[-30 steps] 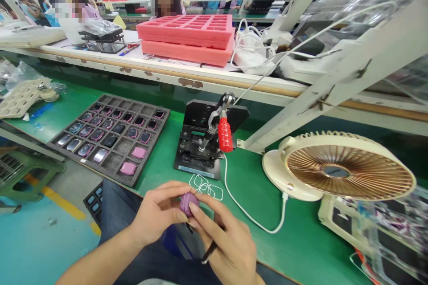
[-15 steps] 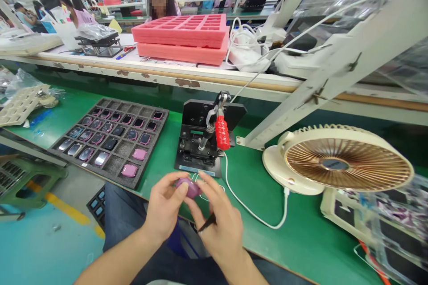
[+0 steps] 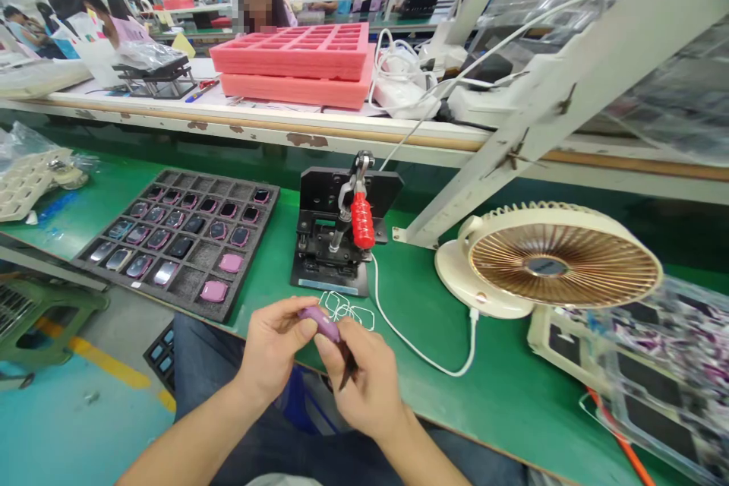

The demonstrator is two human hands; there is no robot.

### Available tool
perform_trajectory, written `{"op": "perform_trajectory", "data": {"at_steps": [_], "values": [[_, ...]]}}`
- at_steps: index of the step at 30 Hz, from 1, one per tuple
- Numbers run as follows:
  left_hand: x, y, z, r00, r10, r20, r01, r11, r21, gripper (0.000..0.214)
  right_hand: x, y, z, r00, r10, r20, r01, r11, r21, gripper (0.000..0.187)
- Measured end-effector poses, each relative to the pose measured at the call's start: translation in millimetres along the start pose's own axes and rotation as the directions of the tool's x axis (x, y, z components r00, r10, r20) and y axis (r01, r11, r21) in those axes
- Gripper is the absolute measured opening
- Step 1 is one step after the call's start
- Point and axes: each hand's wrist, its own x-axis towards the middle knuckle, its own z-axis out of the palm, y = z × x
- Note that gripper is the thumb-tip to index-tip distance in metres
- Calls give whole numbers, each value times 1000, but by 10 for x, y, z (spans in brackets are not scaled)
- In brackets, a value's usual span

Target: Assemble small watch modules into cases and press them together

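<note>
My left hand [image 3: 276,347] pinches a small purple watch case [image 3: 320,322] between thumb and fingers, just over the table's front edge. My right hand [image 3: 369,377] is closed around a slim dark pointed tool [image 3: 346,372], whose kind I cannot make out. Its fingertips meet the right end of the watch case. Thin white looped frames [image 3: 347,310] lie on the green table behind the hands. Beyond them stands a black toggle-clamp press [image 3: 333,243] with a red handle [image 3: 362,220]. To the left, a dark foam tray [image 3: 194,282] holds several watch bodies and purple cases.
A cream fan [image 3: 547,262] stands to the right, its white cable [image 3: 424,364] curving across the green tabletop [image 3: 501,395]. Clear plastic trays [image 3: 654,387] sit at the far right. Pink foam trays [image 3: 290,61] are stacked on the raised shelf, and a slanted white post [image 3: 484,167] rises nearby.
The watch case has turned in my fingers, showing more of its edge. My right fingers have curled in closer around the case and the tool. The whole view has shifted slightly.
</note>
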Motion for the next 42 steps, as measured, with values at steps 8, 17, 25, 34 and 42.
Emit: {"op": "perform_trajectory", "data": {"at_steps": [8,17,25,34,42], "values": [[274,197,-261,671,459,582,-738,490,465,47,56,-77,-15,643,585,495,-667,109,737,54],[255,97,-240,641,501,582,-767,382,516,34,99,21,-3,488,617,617,-718,-118,686,60],[276,-63,-460,737,342,582,-675,332,659,29,194,106,-303,858,508,79,-514,842,163,59],[651,-436,-202,837,260,482,-545,320,775,16,1216,-254,-758,728,-672,140,557,459,-693,38],[613,-469,-261,863,275,423,-502,387,773,20,1663,-677,-879,664,-682,-306,291,613,-735,27]]}}
